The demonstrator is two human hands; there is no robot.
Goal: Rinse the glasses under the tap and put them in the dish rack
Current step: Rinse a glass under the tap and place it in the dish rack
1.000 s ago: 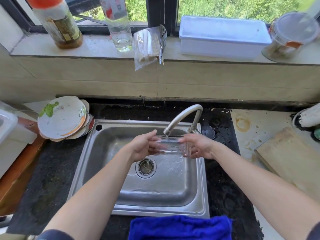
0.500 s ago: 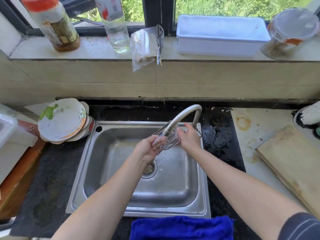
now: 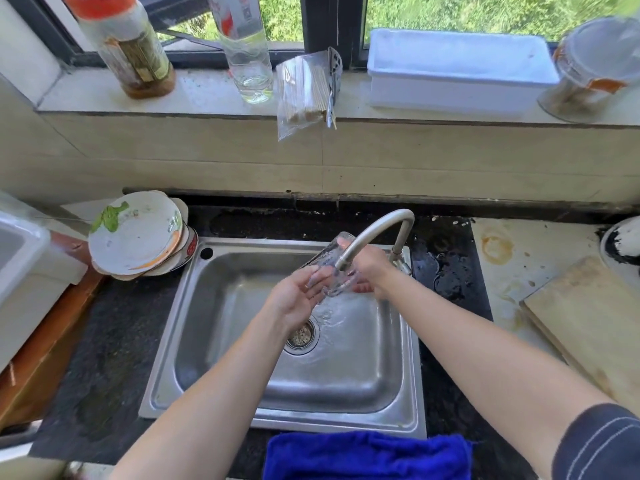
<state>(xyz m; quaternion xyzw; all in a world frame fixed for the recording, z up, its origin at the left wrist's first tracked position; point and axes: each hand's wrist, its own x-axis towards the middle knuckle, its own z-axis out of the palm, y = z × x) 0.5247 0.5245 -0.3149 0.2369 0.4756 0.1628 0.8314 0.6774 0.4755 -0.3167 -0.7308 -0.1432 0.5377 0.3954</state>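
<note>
Since a second ago the glass [image 3: 325, 271] has swung from lying level between the hands to a steep tilt, its far end raised beside the arch of the tap [image 3: 381, 225]. Both hands have also come in closer under the spout.

Now the glass sits right at the spout's mouth, over the sink [image 3: 214, 306]. The right hand [image 3: 372, 268] wraps it from behind the spout, its fingers showing through the clear wall near the raised end. The left hand [image 3: 294, 303] lies palm up, its fingers curled against the lower end. Water runs off the glass and spreads over the basin floor toward the drain [image 3: 301, 336].

By my reading the task is in its rinsing step, and early on. This glass is wet but not yet on its way out of the sink. No rinsed glass shows anywhere, and I cannot pick out a dish rack for certain. Plates [image 3: 135, 233] lean in a stack left of the sink. No other glass waits in the basin, so how many remain cannot be told. What is left for this one is to finish the rinse, tip out the water and set it to dry.
</note>
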